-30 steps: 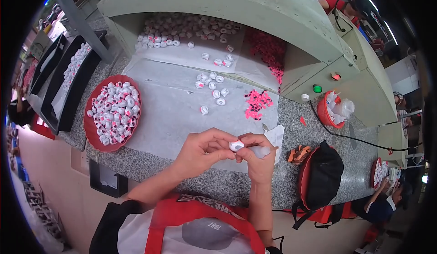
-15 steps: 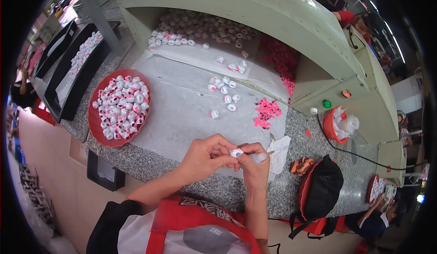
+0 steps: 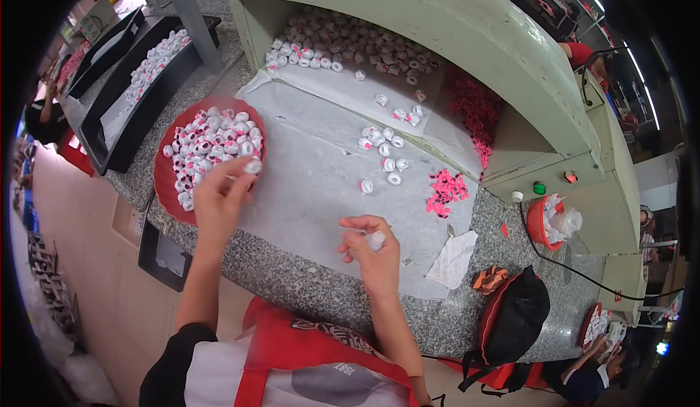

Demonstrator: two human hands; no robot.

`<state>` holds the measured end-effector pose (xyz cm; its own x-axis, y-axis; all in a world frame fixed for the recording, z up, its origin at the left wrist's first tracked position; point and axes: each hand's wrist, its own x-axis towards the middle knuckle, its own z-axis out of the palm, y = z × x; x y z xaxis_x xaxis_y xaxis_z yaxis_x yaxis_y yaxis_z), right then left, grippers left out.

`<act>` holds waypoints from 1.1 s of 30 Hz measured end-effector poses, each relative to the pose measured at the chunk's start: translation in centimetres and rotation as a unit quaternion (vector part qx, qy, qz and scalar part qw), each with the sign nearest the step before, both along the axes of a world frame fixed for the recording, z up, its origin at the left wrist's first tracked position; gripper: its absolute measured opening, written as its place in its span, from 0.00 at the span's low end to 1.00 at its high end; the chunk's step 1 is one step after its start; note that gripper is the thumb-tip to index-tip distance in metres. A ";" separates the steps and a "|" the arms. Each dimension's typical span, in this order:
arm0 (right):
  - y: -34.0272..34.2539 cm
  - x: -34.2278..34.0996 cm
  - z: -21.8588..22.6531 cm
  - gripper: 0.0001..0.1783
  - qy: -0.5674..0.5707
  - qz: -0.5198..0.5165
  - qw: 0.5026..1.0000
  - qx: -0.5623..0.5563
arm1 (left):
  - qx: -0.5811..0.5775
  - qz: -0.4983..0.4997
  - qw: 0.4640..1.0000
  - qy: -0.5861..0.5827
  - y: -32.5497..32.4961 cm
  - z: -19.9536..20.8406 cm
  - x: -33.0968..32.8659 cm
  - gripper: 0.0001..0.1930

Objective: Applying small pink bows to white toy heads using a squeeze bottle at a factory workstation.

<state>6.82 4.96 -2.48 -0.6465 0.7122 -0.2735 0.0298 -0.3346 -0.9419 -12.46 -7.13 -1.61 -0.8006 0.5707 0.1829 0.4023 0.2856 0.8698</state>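
My left hand (image 3: 221,197) is at the near right rim of a red scalloped bowl (image 3: 162,181). Its fingertips pinch a small white ring-shaped piece (image 3: 252,167). White pieces with pink marks and dark openings (image 3: 211,133) are heaped in the bowl. Over the paper-covered worktop, my right hand (image 3: 373,257) curls around a small translucent white bottle (image 3: 375,241), which the fingers partly hide. Beyond it lie several loose white pieces (image 3: 394,179) and a small pile of pink bits (image 3: 446,192).
A pale green cabinet (image 3: 408,13) arches over more white pieces and pink bits at the back. Black trays (image 3: 120,144) stand at left. To the right are a red basket (image 3: 538,221), a cable (image 3: 576,270), a crumpled paper (image 3: 453,261) and a black bag (image 3: 521,308).
My hands have separated. The left one has carried a white piece leftward to the bowl; the right one has drawn slightly left, keeping the bottle. The view has shifted a little.
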 end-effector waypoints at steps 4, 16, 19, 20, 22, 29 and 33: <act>2.8 4.2 -1.9 0.10 -0.013 -0.081 0.997 -0.008 | -0.137 0.099 0.949 0.267 -1.1 -1.3 -3.7 0.15; 3.4 11.6 -0.8 0.19 0.066 -0.178 0.980 0.067 | -0.131 -0.157 0.940 0.271 13.1 -6.1 9.6 0.12; 3.6 12.7 1.0 0.17 0.086 -0.200 0.976 0.027 | 0.023 -0.293 0.942 -0.162 12.2 -3.3 10.9 0.12; 3.6 12.6 1.7 0.15 0.073 -0.196 0.977 0.043 | 0.061 -0.329 0.885 -0.324 11.8 -1.2 12.0 0.12; 3.1 11.5 4.0 0.12 0.037 -0.222 0.973 0.058 | 0.092 -0.357 0.798 -0.477 11.1 1.4 12.9 0.13; 0.4 10.4 5.4 0.14 0.024 -0.315 0.890 0.328 | 0.101 -0.344 0.879 -0.315 9.6 2.7 13.9 0.18; -0.4 9.9 5.1 0.13 -0.009 -0.294 0.876 0.381 | 0.174 -0.355 0.897 -0.199 9.6 2.3 13.6 0.17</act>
<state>16.71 4.54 2.59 -0.1072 0.9009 0.4205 0.0812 0.4295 -0.8994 1.12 2.46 0.70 -0.3002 0.9262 0.2283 0.0135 -0.2352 0.9719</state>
